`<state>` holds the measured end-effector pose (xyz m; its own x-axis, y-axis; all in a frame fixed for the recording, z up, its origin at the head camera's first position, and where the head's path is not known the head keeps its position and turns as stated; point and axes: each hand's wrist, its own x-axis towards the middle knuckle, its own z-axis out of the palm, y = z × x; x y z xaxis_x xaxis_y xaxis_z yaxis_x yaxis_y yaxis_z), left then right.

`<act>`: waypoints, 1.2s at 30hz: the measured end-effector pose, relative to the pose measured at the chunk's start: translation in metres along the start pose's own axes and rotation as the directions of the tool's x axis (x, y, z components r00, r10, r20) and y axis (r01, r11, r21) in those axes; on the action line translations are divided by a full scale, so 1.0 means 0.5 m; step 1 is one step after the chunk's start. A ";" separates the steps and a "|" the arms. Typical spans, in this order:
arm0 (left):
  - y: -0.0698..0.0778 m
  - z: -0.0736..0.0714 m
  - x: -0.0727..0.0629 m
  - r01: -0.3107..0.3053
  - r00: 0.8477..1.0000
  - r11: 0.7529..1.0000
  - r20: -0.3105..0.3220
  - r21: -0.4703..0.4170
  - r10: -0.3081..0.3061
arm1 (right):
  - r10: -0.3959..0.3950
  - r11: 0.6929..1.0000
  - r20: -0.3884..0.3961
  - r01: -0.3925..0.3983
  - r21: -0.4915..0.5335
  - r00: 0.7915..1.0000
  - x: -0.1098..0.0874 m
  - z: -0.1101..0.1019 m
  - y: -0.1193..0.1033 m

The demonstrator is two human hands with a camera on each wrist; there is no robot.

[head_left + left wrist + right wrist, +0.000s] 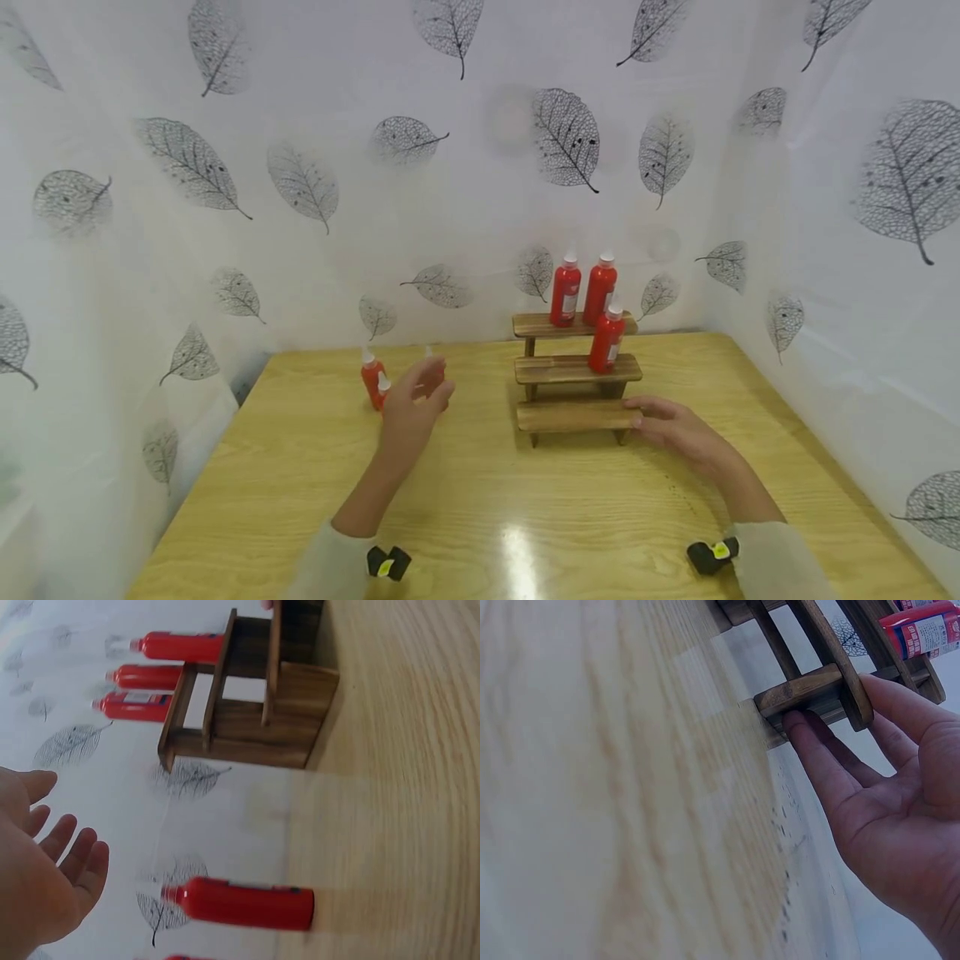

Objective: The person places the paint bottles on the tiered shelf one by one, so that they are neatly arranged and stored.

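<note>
A three-step wooden stand bears two red bottles with white nozzle tips, a left one and a right one, on its top step. A third red bottle is upright at the right of the middle step. My right hand holds the right end of the lowest step between thumb and fingers. Over more red bottles on the table at left hovers my left hand, fingers loosely bent and holding nothing. It partly hides these bottles; one shows whole in the left wrist view.
The pale wooden table reaches back to a white curtain printed with dark leaves, which also hangs along both sides. Black wrist devices sit at the sleeves. Light glares off the table's front middle.
</note>
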<state>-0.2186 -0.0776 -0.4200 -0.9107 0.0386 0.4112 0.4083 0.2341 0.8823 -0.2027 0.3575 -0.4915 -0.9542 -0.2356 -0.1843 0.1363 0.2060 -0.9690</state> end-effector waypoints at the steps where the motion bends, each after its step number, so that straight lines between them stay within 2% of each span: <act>1: -0.003 -0.012 -0.004 0.008 1.000 1.000 -0.009 -0.001 -0.008 | 0.003 1.000 -0.002 -0.003 0.000 1.000 0.001 0.000 0.000; 4: -0.009 -0.044 -0.014 0.038 0.999 0.999 -0.036 0.002 -0.038 | -0.004 1.000 0.006 0.004 -0.017 1.000 0.001 -0.001 0.000; 7: -0.016 -0.070 -0.019 0.042 0.997 0.998 -0.071 0.040 -0.039 | -0.002 1.000 0.005 0.002 -0.028 1.000 0.000 -0.002 0.001; 11: -0.035 -0.093 -0.017 0.060 0.992 0.994 -0.117 0.090 -0.049 | 0.009 1.000 -0.006 -0.010 -0.021 1.000 -0.001 -0.002 0.004; 15: -0.063 -0.110 -0.009 0.103 0.983 0.992 -0.158 0.075 -0.091 | 0.010 1.000 -0.011 -0.010 -0.017 1.000 0.000 -0.003 0.005; 18: -0.081 -0.117 -0.003 0.106 0.980 0.993 -0.176 0.055 -0.095 | 0.009 1.000 -0.009 -0.009 -0.027 1.000 0.001 -0.003 0.005; 24: -0.095 -0.125 -0.002 0.134 0.975 0.990 -0.185 0.048 -0.123 | 0.011 1.000 -0.008 -0.011 -0.020 1.000 0.001 -0.004 0.005; 29: -0.113 -0.130 -0.002 0.151 0.975 0.987 -0.171 0.062 -0.139 | 0.012 1.000 -0.008 -0.012 -0.023 1.000 0.000 -0.003 0.004; 36: -0.135 -0.131 -0.008 0.209 0.971 0.972 -0.140 0.103 -0.194 | 0.017 1.000 -0.015 -0.017 -0.019 1.000 0.001 -0.001 0.001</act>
<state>-0.2382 -0.1574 -0.4661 -0.9546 -0.1442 0.2605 0.2004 0.3359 0.9203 -0.2034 0.3580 -0.4920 -0.9557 -0.2178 -0.1978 0.1474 0.2275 -0.9626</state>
